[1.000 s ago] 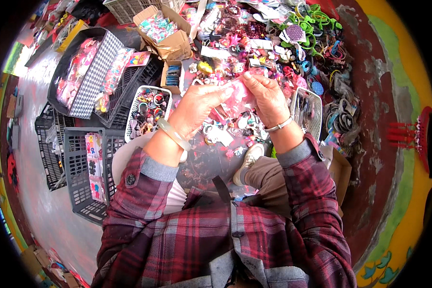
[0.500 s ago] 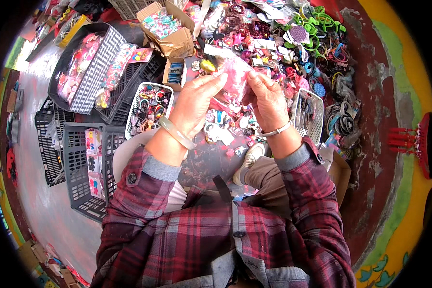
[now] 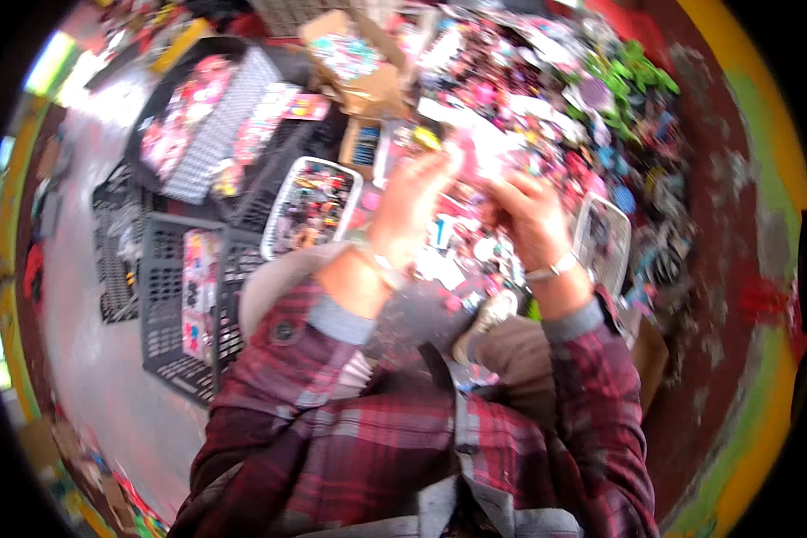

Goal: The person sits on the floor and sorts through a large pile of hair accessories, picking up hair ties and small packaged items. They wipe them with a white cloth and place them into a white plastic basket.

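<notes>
Between both hands I hold a clear plastic bag [image 3: 482, 154] with pinkish contents, blurred by motion. My left hand [image 3: 412, 202] grips its left side, thumb and fingers pressed together near the top. On the other side my right hand [image 3: 531, 215] pinches the bag, its fingers curled in. What exactly is inside the bag cannot be made out. Just below and beyond it spreads a heap of small hair accessories [image 3: 547, 117], mostly pink, with white cards among them. A yellow item [image 3: 426, 137] lies in the heap beside my left fingertips.
Left of my left hand stands a white basket [image 3: 357, 193] of small accessories. Beyond it are an open cardboard box [image 3: 381, 90] and a black houndstooth bin [image 3: 208, 134]. A grey crate [image 3: 166, 314] sits at my left knee, a white basket [image 3: 626, 233] by my right hand. Green headbands [image 3: 641, 76] lie far right.
The whole view has shifted, with the scene sliding right and slightly down in the picture, and it is blurred. Both hands still hold the plastic bag.
</notes>
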`<state>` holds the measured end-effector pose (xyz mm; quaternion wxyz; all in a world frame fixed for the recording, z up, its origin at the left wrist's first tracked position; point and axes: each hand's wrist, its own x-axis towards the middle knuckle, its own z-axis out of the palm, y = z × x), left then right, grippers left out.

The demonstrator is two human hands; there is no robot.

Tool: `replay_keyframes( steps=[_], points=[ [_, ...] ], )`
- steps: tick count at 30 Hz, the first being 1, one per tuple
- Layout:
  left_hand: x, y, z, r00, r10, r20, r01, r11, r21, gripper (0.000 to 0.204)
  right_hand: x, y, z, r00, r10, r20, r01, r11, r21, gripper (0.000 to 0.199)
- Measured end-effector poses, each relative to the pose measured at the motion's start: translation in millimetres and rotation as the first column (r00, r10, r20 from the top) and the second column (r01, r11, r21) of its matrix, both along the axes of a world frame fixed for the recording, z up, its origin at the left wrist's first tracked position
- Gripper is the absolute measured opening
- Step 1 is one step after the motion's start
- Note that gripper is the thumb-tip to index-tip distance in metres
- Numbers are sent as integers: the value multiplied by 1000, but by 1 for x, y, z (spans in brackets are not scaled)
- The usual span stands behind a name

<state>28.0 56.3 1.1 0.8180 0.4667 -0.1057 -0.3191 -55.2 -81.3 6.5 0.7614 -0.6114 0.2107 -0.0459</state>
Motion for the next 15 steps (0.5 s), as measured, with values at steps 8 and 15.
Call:
replay_keyframes(
  steps=[8,15],
  points=[
    [21,19,-3,980,-138,141,100,963,249,22,6,11,3,993,-45,107,36,995,89,22],
    [91,88,13,975,169,-147,-162,985,60,21,8,7,-7,994,47,101,-46,999,-21,29]
  ],
)
